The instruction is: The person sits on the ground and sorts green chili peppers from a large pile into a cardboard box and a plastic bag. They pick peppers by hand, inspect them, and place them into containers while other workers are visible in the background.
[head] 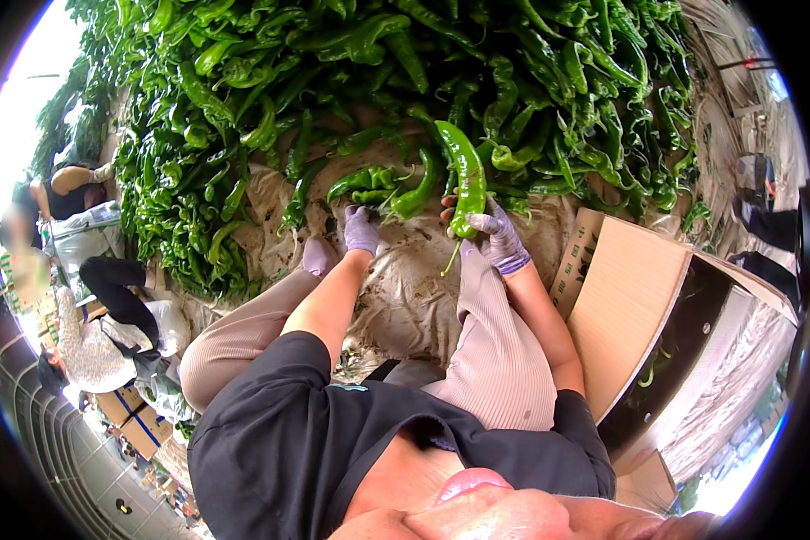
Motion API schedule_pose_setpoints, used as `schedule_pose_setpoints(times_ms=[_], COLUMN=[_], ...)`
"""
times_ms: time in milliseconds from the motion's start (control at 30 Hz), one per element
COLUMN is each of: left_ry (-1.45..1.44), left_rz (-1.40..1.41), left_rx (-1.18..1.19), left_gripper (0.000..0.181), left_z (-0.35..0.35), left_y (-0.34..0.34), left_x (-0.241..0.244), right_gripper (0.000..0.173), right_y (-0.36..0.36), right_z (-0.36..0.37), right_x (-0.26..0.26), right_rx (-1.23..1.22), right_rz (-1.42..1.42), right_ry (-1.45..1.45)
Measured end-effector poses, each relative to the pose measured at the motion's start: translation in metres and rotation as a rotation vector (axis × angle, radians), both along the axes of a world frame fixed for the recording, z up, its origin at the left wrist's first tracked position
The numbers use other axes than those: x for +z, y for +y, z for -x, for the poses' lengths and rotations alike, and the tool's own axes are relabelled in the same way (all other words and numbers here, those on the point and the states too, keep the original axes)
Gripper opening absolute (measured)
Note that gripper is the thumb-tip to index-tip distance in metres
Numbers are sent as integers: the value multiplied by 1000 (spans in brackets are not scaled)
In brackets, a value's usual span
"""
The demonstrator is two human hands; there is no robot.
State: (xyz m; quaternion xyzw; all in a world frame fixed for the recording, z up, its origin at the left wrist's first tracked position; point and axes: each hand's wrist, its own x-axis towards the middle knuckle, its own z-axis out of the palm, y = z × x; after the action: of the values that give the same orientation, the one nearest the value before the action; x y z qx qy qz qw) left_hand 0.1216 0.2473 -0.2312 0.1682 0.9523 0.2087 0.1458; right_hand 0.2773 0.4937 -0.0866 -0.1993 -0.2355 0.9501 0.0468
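My right hand [496,236], in a thin purple glove with some fingertips bare, holds one long green pepper [469,172] by its stem end. The pepper stands nearly upright in the view, its thin stem pointing down towards my knee. My left hand [361,233], gloved in the same colour, is low over the ground cloth [398,270] by my left foot. Just beyond its fingers lie a few loose green peppers [371,181]; whether it touches them is hard to tell. A large heap of green peppers [378,54] rises in front of me.
An open cardboard box [631,304] stands close by my right arm, with a few peppers visible inside its dark interior. On the left, other people [101,351] sit along the heap. Closed cartons [142,425] with blue tape are behind them.
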Motion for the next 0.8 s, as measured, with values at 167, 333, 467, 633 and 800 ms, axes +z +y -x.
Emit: schedule_pose_setpoints(times_ms=[167,333,467,633,800], left_ry=[-262,-502,-103,217,298], left_rz=[13,-716,-773,-605,-421], left_rx=[349,441,-45,-433,-516], left_gripper=[21,23,21,28,35], left_z=[12,7,16,7,-22], left_y=[1,51,123,180,190], left_x=[-13,88,162,179,184], right_gripper=[62,63,64,63,71], right_y=[2,6,4,2,7], right_z=[-2,-5,-1,-3,-11], right_x=[8,4,4,9,10], right_rx=[17,20,61,82,105], right_rz=[9,-37,-66,-125,-230], right_ry=[36,40,67,78,24])
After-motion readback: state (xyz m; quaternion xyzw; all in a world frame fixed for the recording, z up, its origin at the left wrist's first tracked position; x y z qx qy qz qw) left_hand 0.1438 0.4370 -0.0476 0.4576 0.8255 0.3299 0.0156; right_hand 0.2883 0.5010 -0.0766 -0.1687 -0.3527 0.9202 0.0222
